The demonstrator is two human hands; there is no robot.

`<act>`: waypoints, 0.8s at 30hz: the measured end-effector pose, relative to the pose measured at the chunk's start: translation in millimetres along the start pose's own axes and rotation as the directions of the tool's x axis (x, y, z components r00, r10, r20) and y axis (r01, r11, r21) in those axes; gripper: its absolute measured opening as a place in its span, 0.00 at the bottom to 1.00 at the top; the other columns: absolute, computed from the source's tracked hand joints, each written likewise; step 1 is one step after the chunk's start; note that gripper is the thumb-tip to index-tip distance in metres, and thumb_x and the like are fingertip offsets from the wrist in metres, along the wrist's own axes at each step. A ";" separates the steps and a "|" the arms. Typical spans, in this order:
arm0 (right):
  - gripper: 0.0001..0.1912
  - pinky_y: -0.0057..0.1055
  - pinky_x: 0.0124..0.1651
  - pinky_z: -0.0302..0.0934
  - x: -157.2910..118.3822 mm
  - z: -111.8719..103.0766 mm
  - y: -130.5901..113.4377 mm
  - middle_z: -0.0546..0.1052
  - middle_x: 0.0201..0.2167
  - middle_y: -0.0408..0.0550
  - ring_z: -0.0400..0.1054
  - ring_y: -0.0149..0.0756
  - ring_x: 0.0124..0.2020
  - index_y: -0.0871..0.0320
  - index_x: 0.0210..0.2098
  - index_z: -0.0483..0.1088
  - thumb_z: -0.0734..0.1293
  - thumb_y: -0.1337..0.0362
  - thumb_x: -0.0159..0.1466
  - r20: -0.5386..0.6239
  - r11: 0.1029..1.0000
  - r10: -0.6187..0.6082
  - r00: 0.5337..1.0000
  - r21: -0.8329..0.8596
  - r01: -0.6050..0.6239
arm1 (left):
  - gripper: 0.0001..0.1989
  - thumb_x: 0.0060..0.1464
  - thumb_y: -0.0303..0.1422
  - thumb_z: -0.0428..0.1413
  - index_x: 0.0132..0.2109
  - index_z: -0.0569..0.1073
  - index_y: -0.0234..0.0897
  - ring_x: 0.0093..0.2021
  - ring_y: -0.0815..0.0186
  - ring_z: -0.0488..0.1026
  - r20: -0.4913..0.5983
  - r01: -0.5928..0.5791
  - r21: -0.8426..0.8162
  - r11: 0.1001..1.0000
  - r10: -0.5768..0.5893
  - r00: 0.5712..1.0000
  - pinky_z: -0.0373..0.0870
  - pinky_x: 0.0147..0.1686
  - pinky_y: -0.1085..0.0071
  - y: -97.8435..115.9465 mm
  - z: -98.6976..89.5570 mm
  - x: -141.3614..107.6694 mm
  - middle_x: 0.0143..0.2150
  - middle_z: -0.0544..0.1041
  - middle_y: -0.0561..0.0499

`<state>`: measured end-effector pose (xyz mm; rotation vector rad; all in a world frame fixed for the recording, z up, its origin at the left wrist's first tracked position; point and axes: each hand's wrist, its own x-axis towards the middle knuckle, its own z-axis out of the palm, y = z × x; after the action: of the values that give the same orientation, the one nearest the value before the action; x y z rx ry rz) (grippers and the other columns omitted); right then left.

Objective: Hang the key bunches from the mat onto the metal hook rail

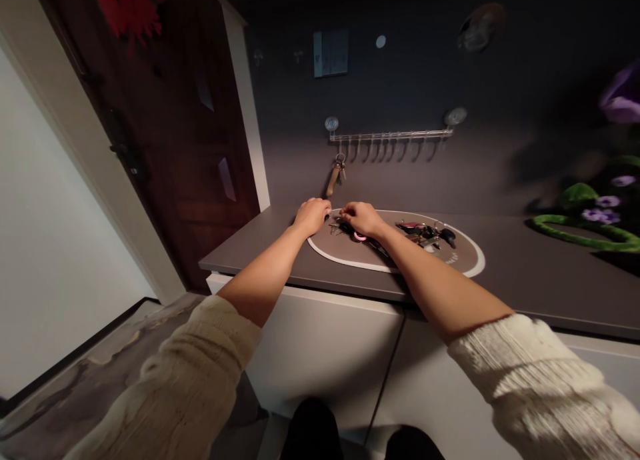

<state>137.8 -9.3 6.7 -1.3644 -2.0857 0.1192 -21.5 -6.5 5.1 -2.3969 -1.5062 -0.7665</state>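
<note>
My left hand [313, 215] rests at the left end of an oval brown mat [345, 255] with a white border. Its fingers are curled, and a small dark thing shows by the fingertips; most of it is hidden. Just to the right, the fingers of my right hand [362, 218] are pinched at a bunch of keys [335, 227]. A pink ring [359, 236] lies under that hand. Further right on the mat is a pile of keys [425, 235] with dark fobs and a red piece, partly covered by my right forearm.
Above the mat, a clear hook rail [393, 137] is fixed to the dark wall by two suction cups. One key ring with a tan fob [333, 180] hangs near its left end. Green and purple fuzzy flowers [603, 210] stand at right. A dark red door [185, 147] is at left.
</note>
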 end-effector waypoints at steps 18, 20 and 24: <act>0.08 0.24 0.37 0.55 -1.7 -3.4 -7.4 0.75 0.29 0.44 0.65 0.29 0.31 0.59 0.31 0.72 0.63 0.63 0.55 -0.054 0.983 0.017 0.998 0.182 -0.007 | 0.08 0.51 0.28 0.48 0.32 0.71 0.31 0.30 0.71 0.68 -0.053 0.159 -0.708 0.688 -0.276 0.960 0.63 0.34 0.75 4.4 3.5 9.7 0.30 0.74 0.50; 0.09 0.24 0.36 0.55 -1.4 -3.5 -7.5 0.75 0.29 0.44 0.65 0.28 0.30 0.59 0.31 0.71 0.63 0.61 0.55 -0.076 0.972 0.022 0.997 0.234 -0.004 | 0.07 0.51 0.29 0.49 0.31 0.70 0.31 0.29 0.72 0.67 -0.025 0.169 -0.790 0.589 -0.306 0.952 0.63 0.33 0.75 5.1 5.1 10.3 0.29 0.73 0.50; 0.10 0.25 0.34 0.55 1.1 -1.4 -3.8 0.74 0.28 0.44 0.63 0.28 0.28 0.60 0.30 0.70 0.63 0.60 0.55 -0.109 0.945 0.028 0.994 0.327 0.010 | 0.05 0.50 0.28 0.50 0.31 0.70 0.31 0.27 0.74 0.66 0.046 0.186 -0.891 0.414 -0.326 0.944 0.62 0.32 0.76 7.9 5.3 10.4 0.27 0.72 0.52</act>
<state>135.4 -10.5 9.8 -1.1510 -1.8670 0.3681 -9.3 0.3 6.8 -2.6102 -1.6729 -2.2587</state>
